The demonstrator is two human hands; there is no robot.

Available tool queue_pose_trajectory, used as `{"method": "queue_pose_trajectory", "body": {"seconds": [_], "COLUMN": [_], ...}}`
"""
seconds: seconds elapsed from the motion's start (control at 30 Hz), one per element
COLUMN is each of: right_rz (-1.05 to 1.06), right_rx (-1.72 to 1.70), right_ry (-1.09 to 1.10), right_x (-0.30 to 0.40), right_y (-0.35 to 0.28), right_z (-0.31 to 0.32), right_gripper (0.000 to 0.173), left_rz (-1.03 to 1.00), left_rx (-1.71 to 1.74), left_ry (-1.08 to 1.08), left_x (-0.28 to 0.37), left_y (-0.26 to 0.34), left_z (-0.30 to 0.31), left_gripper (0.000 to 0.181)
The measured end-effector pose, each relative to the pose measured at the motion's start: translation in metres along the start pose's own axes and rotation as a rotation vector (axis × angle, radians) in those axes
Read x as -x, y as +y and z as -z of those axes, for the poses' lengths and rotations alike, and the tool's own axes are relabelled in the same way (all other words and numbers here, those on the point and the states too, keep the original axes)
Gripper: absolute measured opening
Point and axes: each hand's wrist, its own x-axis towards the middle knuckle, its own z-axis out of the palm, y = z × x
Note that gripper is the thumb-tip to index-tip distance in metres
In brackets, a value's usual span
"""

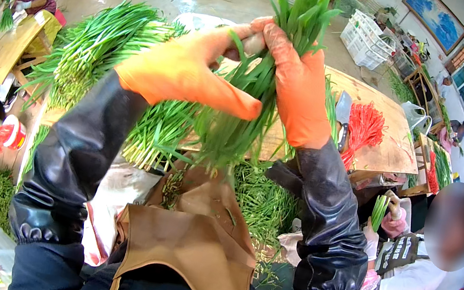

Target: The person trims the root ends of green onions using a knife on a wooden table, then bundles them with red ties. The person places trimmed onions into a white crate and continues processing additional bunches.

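Note:
My right hand [298, 96], in an orange glove, is closed around a bunch of long green leaves [303, 15], likely garlic chives. The bunch is raised over the table's near edge, and its lower part is blurred. My left hand [189, 70], gloved the same way, reaches to the bunch from the left. Its thumb is spread wide and its fingertips meet the right hand's fingers. A large pile of the greens [109, 49] lies on the wooden table [376, 142] to the left. A smaller pile [162, 132] sits by the near edge.
Right of my hands lie a knife [343, 113] and a bundle of red ties [363, 126]. Loose leaves [264, 197] are heaped below the table edge. A co-worker [412, 260] sits close on my right, holding stems. White crates [366, 40] stand across the floor.

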Motion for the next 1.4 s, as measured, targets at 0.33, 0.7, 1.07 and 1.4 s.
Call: {"method": "queue_pose_trajectory", "body": {"seconds": [0.33,0.7,1.07,1.4], "right_rz": [0.148,-0.314,-0.518,-0.227], "right_rx": [0.056,0.088,0.170,-0.005], "right_ry": [-0.168,-0.282,-0.531,-0.129], "right_x": [-0.025,0.085,0.134,0.045], "right_y": [-0.021,0.145,0.094,0.065], "right_z": [-0.030,-0.027,0.056,-0.014], "right_gripper": [0.041,0.048,0.025,0.043], "left_rz": [-0.070,-0.113,-0.382,-0.393], "left_rx": [-0.023,0.567,0.911,0.949], "left_ry": [0.314,0.403,0.583,0.528], "left_x": [-0.020,0.001,0.030,0.019], "left_y": [-0.022,-0.032,-0.064,-0.064], "left_z": [-0.005,0.098,0.153,0.124], "left_gripper": [0.037,0.034,0.027,0.026]}}
